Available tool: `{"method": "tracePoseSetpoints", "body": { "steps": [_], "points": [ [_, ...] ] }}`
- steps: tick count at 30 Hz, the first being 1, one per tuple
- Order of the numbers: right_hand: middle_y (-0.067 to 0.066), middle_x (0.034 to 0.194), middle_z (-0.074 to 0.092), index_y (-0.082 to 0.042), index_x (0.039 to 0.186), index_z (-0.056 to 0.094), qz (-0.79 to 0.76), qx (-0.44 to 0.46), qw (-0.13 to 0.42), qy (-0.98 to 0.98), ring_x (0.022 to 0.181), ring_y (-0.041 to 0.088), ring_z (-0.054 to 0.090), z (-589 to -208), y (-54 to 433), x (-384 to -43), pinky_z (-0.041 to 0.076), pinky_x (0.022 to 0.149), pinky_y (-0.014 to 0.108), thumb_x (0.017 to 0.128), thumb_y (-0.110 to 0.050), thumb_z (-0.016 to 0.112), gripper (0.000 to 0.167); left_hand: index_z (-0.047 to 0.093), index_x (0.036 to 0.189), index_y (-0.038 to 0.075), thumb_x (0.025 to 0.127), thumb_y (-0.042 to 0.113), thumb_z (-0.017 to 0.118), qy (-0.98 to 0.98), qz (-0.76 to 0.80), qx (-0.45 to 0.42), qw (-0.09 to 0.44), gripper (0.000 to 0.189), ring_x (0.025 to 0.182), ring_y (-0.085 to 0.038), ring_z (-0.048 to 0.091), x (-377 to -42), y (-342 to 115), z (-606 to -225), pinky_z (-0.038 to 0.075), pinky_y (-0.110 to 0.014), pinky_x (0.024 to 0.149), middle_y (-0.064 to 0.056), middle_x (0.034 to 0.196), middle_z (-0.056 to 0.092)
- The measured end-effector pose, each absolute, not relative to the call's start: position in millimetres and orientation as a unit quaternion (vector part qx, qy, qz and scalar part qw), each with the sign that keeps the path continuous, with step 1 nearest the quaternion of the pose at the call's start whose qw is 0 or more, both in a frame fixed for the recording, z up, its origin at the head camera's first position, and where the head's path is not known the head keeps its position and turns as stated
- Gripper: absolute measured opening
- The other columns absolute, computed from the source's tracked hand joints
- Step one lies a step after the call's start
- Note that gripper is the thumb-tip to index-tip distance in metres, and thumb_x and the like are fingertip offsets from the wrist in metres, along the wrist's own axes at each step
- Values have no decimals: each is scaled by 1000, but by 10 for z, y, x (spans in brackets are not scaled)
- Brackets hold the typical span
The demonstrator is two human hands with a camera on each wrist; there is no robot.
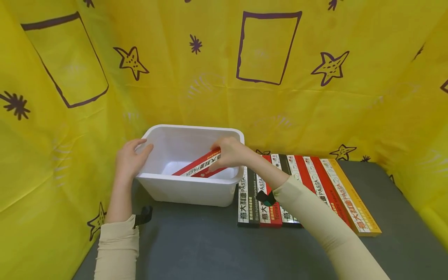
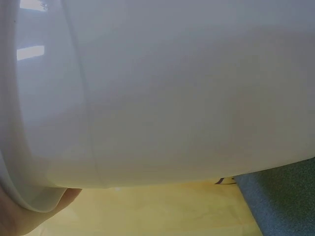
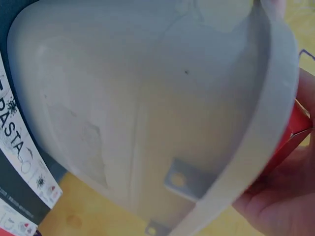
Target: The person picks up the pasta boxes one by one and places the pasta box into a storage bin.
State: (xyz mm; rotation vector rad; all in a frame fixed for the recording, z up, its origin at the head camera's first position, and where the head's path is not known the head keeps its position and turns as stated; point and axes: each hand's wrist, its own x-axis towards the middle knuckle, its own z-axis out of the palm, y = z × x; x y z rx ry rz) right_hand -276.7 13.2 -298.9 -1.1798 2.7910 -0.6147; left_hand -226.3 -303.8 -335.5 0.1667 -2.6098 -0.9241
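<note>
A white plastic bin (image 1: 189, 190) stands on the dark table, its rim facing up. On the left, my left hand (image 1: 131, 157) holds the bin's rim between thumb and fingers; only a bit of that hand (image 2: 29, 219) shows in the left wrist view. Over the bin's right side, my right hand (image 1: 229, 153) grips one end of a red pasta box (image 1: 199, 165). The box slants down into the bin, and its lower end is hidden by the front wall. In the right wrist view, a red corner of this pasta box (image 3: 294, 129) shows past the rim.
Right of the bin, several long pasta boxes lie side by side: a black box (image 1: 253, 190), red boxes (image 1: 306, 173) and a yellow box (image 1: 350, 194) at the far right. My right forearm crosses above them. Yellow cloth walls (image 1: 217, 101) enclose the table's back and sides.
</note>
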Motion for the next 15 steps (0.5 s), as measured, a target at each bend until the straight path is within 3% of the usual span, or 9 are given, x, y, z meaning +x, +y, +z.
{"method": "tracePoseSetpoints", "body": {
  "steps": [8, 15],
  "points": [
    [0, 109, 69, -9, 119, 69, -182, -409, 38, 893, 99, 16, 58, -3149, -18, -2788, 46, 86, 30, 71, -40, 82, 58, 56, 131, -5, 98, 37, 52, -923, -333, 57, 183, 54, 129, -48, 41, -2246, -3035, -3356, 31, -59, 106, -30, 137, 49],
    [1, 119, 68, -11, 124, 66, -245, -400, 46, 882, 112, 23, 59, -3149, 52, -2794, 46, 95, 34, 82, -33, 77, 49, 55, 133, -4, 98, 39, 51, -924, -332, 60, 181, 55, 130, -47, 40, -2244, -3041, -3356, 30, -60, 107, -29, 139, 48]
  ]
}}
